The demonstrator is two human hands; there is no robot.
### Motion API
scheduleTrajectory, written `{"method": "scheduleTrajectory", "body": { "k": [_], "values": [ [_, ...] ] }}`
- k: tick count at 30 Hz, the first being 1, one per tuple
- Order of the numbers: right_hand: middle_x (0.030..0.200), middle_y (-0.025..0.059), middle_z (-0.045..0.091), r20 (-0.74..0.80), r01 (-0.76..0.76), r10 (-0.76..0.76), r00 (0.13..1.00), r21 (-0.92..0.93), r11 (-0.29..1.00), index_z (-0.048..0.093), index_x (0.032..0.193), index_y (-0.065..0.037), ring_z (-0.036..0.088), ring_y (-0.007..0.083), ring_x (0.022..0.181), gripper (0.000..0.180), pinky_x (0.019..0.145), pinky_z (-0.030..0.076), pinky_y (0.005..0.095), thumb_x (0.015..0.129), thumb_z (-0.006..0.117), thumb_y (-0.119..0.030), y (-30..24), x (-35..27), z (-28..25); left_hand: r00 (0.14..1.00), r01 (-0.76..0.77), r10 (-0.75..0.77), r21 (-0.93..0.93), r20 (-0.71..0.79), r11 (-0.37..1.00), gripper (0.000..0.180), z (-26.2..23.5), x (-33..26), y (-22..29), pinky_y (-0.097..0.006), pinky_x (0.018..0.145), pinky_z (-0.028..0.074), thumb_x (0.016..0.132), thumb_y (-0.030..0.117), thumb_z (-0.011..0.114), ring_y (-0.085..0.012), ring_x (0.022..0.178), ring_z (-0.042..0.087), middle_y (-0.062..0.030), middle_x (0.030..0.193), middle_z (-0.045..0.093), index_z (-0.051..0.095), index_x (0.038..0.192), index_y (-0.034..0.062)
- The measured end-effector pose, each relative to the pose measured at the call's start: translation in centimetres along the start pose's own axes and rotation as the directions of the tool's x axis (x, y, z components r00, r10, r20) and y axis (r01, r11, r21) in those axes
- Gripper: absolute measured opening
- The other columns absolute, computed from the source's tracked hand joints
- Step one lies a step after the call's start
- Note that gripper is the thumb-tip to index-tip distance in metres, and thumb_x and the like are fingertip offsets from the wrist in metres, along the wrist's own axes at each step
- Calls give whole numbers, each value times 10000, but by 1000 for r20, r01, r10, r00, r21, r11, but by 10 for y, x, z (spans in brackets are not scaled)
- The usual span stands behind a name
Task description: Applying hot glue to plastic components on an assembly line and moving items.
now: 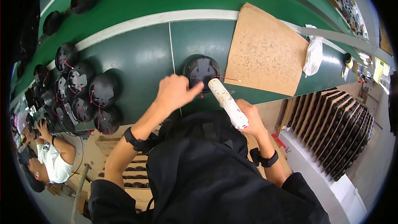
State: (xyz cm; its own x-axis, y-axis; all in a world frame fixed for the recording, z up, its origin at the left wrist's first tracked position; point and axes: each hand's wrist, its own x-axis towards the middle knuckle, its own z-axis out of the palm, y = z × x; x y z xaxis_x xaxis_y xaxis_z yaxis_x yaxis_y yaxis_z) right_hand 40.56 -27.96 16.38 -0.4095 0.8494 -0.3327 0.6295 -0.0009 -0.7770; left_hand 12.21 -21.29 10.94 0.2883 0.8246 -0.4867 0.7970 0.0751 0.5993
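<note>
A round black housing [203, 67], shaped like a shallow bowl, lies on the green bench with its inner side up. A flat black block sits inside it, and thin red wires reach out to the right and downward. My left hand [176, 92] is closed at its left rim, thumb across the inside and the other fingers curled, partly hidden. In my right hand [249, 115] is a white tube-shaped tool [226, 103] with a ribbed, stained front end. Its front end is at the housing's lower right edge.
Several similar black housings [104, 89] with red wires crowd the bench's left. A brown cardboard sheet [269, 52] and a white plastic bag [314, 56] lie right. Racked black parts [331, 128] stand beyond the front edge. A co-worker [56, 164] works at left.
</note>
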Motion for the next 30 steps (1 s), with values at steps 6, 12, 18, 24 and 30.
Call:
{"method": "scheduleTrajectory", "body": {
  "k": [6, 12, 18, 24, 30],
  "values": [
    [868, 198, 605, -22, 68, -67, 997, 21, 997, 612, 959, 7, 598, 423, 821, 371, 706, 488, 456, 694, 750, -212, 1, 6, 6, 992, -114, 109, 73, 64, 991, 443, 37, -13, 0, -499, 651, 559, 903, 385, 683, -419, 662, 686, -217, 657, 667, 712, 699, -7],
    [882, 184, 628, 57, 39, -37, 998, -37, 999, 618, 935, 9, 614, 395, 814, 301, 703, 499, 426, 741, 721, -197, 4, 11, 3, 979, -202, 203, -190, -11, 961, 211, -8, -1, -39, -440, 646, 504, 911, 192, 647, -364, 718, 657, -175, 789, 664, 697, 848, -4],
    [830, 133, 620, 107, 116, -94, 990, -230, 966, 584, 832, -44, 623, 346, 835, 278, 655, 498, 449, 763, 738, -265, -16, 34, 14, 984, 47, 45, -489, 175, 871, 228, -28, 37, -32, -322, 669, 539, 973, 171, 608, -192, 758, 709, -126, 841, 714, 681, 954, -45],
    [773, 153, 590, 66, 83, -69, 995, -245, 966, 556, 811, -28, 599, 379, 774, 268, 632, 471, 463, 732, 722, -222, -18, 35, 21, 989, -6, 91, -595, 114, 804, 248, -19, 41, -44, -306, 727, 577, 1030, 153, 559, -166, 806, 712, -117, 874, 718, 672, 989, -64],
    [740, 169, 579, 93, 48, -26, 995, -237, 970, 563, 792, -26, 594, 394, 744, 273, 629, 458, 464, 726, 727, -234, -17, 30, 17, 987, 34, 79, -669, 138, 743, 238, -22, 29, -57, -306, 730, 562, 986, 157, 609, -155, 781, 710, -108, 855, 731, 711, 987, -58]
  ]
}}
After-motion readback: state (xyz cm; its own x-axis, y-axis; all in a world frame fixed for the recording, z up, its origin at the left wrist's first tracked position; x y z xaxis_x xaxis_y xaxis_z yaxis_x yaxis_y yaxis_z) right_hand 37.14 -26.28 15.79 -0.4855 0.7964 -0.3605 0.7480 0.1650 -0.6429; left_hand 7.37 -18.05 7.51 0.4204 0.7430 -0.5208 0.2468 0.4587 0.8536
